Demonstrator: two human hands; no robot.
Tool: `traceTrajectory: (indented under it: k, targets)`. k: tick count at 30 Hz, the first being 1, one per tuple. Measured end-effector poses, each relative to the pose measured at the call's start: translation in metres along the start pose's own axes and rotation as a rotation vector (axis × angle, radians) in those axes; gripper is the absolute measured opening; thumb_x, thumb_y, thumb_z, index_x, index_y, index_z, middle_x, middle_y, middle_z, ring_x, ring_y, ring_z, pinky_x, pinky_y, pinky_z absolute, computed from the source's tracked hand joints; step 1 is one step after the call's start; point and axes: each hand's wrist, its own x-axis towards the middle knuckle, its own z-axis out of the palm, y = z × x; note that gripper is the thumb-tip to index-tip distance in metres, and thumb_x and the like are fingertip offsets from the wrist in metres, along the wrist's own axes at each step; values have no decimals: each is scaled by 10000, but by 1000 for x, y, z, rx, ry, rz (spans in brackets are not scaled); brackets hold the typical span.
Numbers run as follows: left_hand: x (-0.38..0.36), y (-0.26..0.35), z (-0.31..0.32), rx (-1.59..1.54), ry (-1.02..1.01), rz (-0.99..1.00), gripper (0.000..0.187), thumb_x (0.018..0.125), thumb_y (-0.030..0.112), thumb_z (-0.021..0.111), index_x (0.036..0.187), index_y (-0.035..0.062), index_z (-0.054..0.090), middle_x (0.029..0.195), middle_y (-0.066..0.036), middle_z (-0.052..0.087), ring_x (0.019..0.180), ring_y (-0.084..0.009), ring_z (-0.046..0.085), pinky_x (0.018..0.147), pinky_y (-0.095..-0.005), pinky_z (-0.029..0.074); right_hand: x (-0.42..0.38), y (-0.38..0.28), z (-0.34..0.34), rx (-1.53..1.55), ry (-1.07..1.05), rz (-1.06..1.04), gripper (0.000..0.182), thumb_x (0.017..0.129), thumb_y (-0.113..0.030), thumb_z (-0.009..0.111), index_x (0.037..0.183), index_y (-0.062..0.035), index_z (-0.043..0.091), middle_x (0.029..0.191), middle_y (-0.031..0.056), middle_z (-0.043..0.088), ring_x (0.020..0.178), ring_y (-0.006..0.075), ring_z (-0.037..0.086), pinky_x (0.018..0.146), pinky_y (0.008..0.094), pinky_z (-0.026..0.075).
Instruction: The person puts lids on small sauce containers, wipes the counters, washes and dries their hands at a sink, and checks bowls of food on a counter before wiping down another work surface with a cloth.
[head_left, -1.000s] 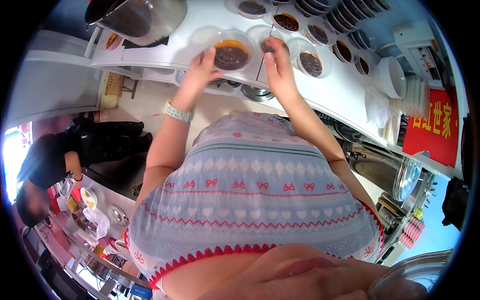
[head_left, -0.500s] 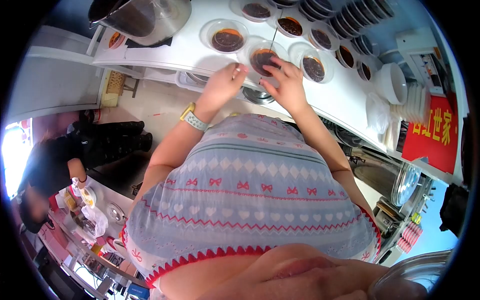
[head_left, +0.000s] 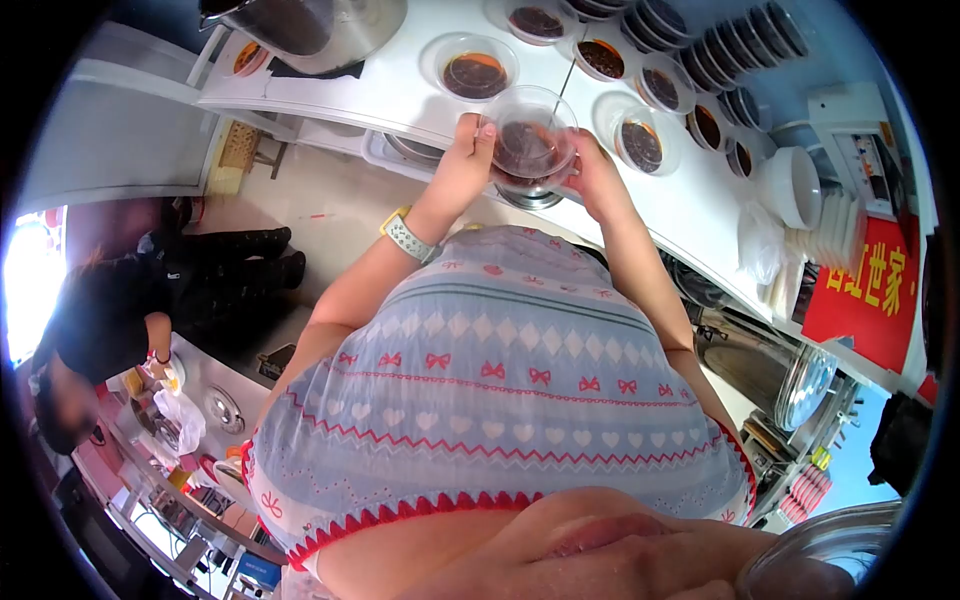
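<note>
A clear plastic bowl (head_left: pixel 530 150) of dark reddish-brown sauce is gripped between my two hands at the counter's front edge. My left hand (head_left: pixel 466 158) closes on its left side with the thumb up near the rim. On the opposite side, my right hand (head_left: pixel 597 178) holds the wall, its fingers partly hidden behind the bowl. Behind it on the counter stands another bowl of dark sauce with an orange oily edge (head_left: pixel 475 75). One more sauce bowl (head_left: pixel 640 143) is just right of my right hand.
A large metal pot (head_left: pixel 340 30) stands at the counter's back left. Stacked lidded bowls (head_left: pixel 745 45) line the back right, with white containers (head_left: pixel 785 178) and a plastic bag (head_left: pixel 760 240) at the right end. Another person (head_left: pixel 110 310) is at a table on the left.
The bowl has come off its spot on the counter toward me. My right hand has gone from over it to its side, and my left hand has taken hold too.
</note>
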Motion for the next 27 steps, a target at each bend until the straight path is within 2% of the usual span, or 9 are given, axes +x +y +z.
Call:
traceTrajectory:
  k: [1, 4, 6, 10, 12, 17, 19, 24, 27]
  targets:
    - [6, -5, -3, 0, 2, 4, 247, 1030, 292, 414, 1086, 54, 450, 899, -41, 543, 797, -101, 531, 634, -249, 465, 4, -7, 1, 58, 27, 167, 455, 986, -385, 466, 1326, -83, 493, 1158, 106, 590, 966, 156, 604, 808, 272, 492]
    - [9, -10, -10, 198, -88, 196, 260, 1030, 288, 418, 1128, 59, 489, 898, -20, 547, 771, -86, 482, 621, -249, 444, 16, -3, 4, 102, -129, 90, 512, 1003, -442, 396, 1365, -84, 450, 1208, 137, 582, 1046, 185, 595, 806, 318, 523]
    - [7, 4, -13, 28, -74, -80, 304, 1025, 286, 424, 1227, 74, 506, 990, -36, 584, 870, -92, 554, 661, -241, 477, 18, -3, 3, 208, -236, 28, 508, 1005, -429, 397, 1380, -88, 430, 1207, 144, 580, 1047, 187, 594, 797, 332, 534]
    - [6, 15, -22, -327, -155, -211, 354, 1014, 253, 416, 1320, 87, 475, 1258, -76, 547, 1146, -151, 575, 790, -287, 542, 9, -9, 5, 308, -306, 38, 410, 1028, -245, 365, 1400, -79, 404, 1238, 134, 561, 1072, 213, 599, 789, 336, 556]
    - [7, 14, -22, -356, -152, -213, 354, 1015, 232, 408, 1324, 70, 467, 1270, -77, 536, 1129, -153, 581, 813, -293, 536, 6, -11, 6, 384, -329, 11, 418, 1015, -139, 366, 1433, -151, 379, 1283, 130, 533, 1069, 210, 602, 798, 347, 564]
    - [10, 16, -16, -407, -57, -64, 346, 1016, 153, 380, 1328, 25, 457, 1254, -91, 545, 1112, -173, 583, 899, -301, 505, 3, -23, 6, 416, -381, -28, 437, 1009, -142, 373, 1445, -127, 350, 1269, 130, 539, 1082, 209, 595, 842, 355, 550]
    - [13, 16, -18, -583, -186, 0, 360, 1010, 103, 367, 1347, 11, 452, 1230, -105, 554, 1129, -178, 568, 962, -295, 462, 2, -26, 3, 475, -446, 16, 430, 1005, -141, 383, 1434, -116, 365, 1266, 128, 542, 1087, 209, 593, 865, 351, 539]
    - [22, 8, -10, -449, -212, -1, 391, 1016, 116, 372, 1393, 19, 414, 1252, -108, 537, 1159, -177, 546, 987, -298, 443, 13, -22, 17, 434, -166, 4, 364, 1019, -239, 413, 1328, -56, 472, 1229, 121, 573, 1050, 199, 604, 900, 320, 503]
    - [23, 6, 0, -407, -131, 55, 399, 1030, 158, 370, 1402, 18, 397, 1251, -100, 536, 1169, -169, 530, 994, -290, 431, 24, -14, 10, 398, -232, 40, 440, 1026, -322, 387, 1361, -39, 416, 1246, 157, 555, 1099, 254, 576, 947, 366, 478]
